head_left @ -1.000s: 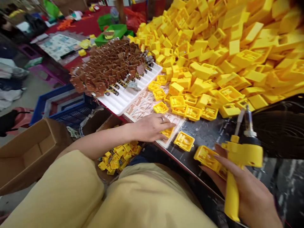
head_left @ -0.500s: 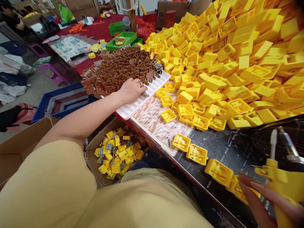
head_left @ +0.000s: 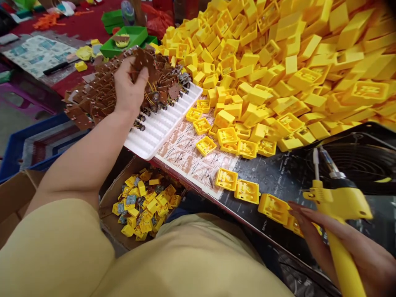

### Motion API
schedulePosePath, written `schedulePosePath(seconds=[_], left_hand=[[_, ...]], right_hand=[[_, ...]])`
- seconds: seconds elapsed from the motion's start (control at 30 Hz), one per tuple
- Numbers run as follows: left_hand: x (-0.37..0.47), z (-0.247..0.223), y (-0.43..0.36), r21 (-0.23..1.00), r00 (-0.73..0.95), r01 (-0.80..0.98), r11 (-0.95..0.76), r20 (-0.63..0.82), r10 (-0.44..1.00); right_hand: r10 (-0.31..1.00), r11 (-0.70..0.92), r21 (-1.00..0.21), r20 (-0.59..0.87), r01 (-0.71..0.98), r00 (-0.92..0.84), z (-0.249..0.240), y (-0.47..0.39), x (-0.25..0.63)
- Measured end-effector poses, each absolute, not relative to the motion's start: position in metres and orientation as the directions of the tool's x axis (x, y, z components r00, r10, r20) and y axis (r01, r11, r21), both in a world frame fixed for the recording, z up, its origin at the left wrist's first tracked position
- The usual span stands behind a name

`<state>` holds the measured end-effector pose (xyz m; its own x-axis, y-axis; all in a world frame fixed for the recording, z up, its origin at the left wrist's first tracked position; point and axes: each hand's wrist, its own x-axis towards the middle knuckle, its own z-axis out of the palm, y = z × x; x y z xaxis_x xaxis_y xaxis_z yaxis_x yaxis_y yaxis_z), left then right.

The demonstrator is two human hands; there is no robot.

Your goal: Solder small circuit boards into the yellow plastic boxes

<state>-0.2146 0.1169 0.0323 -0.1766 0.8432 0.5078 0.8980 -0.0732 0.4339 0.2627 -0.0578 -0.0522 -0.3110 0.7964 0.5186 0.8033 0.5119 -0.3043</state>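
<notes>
My left hand [head_left: 128, 90] pinches a brown circuit board [head_left: 144, 62] with thin wires and a small round black part hanging from it. It is raised over a heap of similar boards [head_left: 99, 84] lying on a white ribbed tray [head_left: 154, 136]. At the lower right, my right hand [head_left: 355, 247] is wrapped round the handle of a yellow soldering gun [head_left: 337, 202], its metal tip pointing away from me. Beside the fingertips runs a row of open yellow plastic casings [head_left: 274, 208] along the table edge; the fingers partly hide the nearest one.
A large mound of yellow casings [head_left: 262, 74] covers the table's far right. Below the table edge, a cardboard box [head_left: 108, 194] holds yellow pieces. A coil of wire [head_left: 361, 156] lies behind the soldering gun. Green trays [head_left: 133, 39] stand at the back.
My left hand has risen from the white tray's edge and now has a circuit board in its fingers. The view has shifted; my right hand still holds the soldering gun.
</notes>
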Motion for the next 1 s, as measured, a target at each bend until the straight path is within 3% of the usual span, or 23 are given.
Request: schedulePosePath(seconds=[0.1, 0.2, 0.33, 0.53, 0.7, 0.87, 1.0], left_hand=[[-0.195, 0.044, 0.115, 0.552, -0.096, 0.799, -0.237, 0.507, 0.857], [-0.160, 0.056, 0.115, 0.736, 0.093, 0.564, -0.374, 0.393, 0.915], [-0.107, 0.057, 0.126, 0.852, 0.294, 0.420, -0.313, 0.198, 0.935], [-0.070, 0.046, 0.148, 0.811, 0.416, 0.553, -0.191, -0.071, 0.906], [-0.086, 0.060, 0.134, 0.881, 0.334, 0.465, -0.085, -0.085, 0.939], [-0.126, 0.080, 0.126, 0.822, 0.517, 0.534, -0.199, -0.131, 0.846], [-0.119, 0.080, 0.118, 0.632, 0.754, 0.630, -0.452, -0.358, 0.551]], right_hand=[[0.773, 0.508, -0.285, 0.566, 0.813, -0.285, -0.035, -0.056, 0.245], [0.723, 0.589, -0.244, 0.586, 0.770, -0.367, -0.027, -0.051, 0.236], [0.692, 0.618, -0.223, 0.610, 0.754, -0.386, -0.027, -0.047, 0.233], [0.689, 0.578, -0.203, 0.640, 0.791, -0.340, -0.026, -0.049, 0.231], [0.702, 0.589, -0.290, 0.646, 0.754, -0.299, -0.030, -0.051, 0.235], [0.714, 0.587, -0.358, 0.652, 0.726, -0.256, -0.040, -0.050, 0.231], [0.702, 0.664, -0.366, 0.604, 0.652, -0.377, -0.037, -0.038, 0.205]])
